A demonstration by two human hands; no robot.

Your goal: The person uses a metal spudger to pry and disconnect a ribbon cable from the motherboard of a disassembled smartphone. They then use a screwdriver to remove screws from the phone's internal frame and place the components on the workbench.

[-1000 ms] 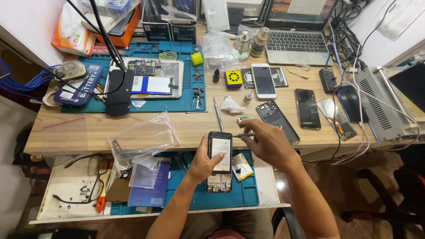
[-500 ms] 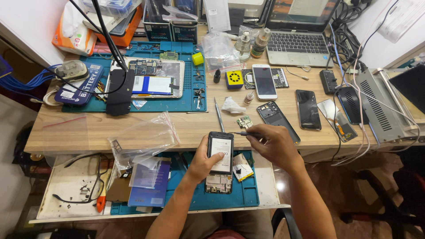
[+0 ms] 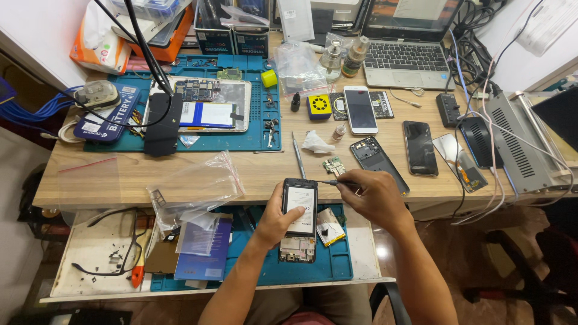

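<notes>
— So, where does the opened phone (image 3: 300, 206) sit right now?

— It is in the left hand (image 3: 276, 218), over the front edge of the table (image 3: 120, 180), with its long axis running from six to twelve o'clock. The left grip is wrapped around the phone from its nine o'clock side, thumb along one edge and fingers behind.

— And the right hand (image 3: 372, 197)?

— Its grip is clenched on a thin screwdriver (image 3: 330, 182). The tool lies almost flat, pointing toward nine o'clock, and its tip meets the phone's upper right corner. So the phone lies at nine o'clock from the right hand, close by, and the tool's axis crosses the phone's long axis nearly at a right angle. The right hand is the nearer one to that corner.

— What is underneath?

— A pulled-out drawer (image 3: 90, 265) holding a blue work mat (image 3: 337, 265). On the mat, at six o'clock from the phone, lies a bare circuit assembly (image 3: 297, 249), and at four o'clock a small flat part with yellow on it (image 3: 330, 227). At the drawer's nine o'clock end there are a dark cable and an orange-handled tool (image 3: 138, 275).

— Anything close by on the table?

— At twelve o'clock from the right hand lie a small green board (image 3: 333, 165) and an empty phone back shell (image 3: 378, 161). A clear plastic bag (image 3: 195, 183) lies at nine o'clock from the phone; whether anything is inside it I cannot tell.
</notes>
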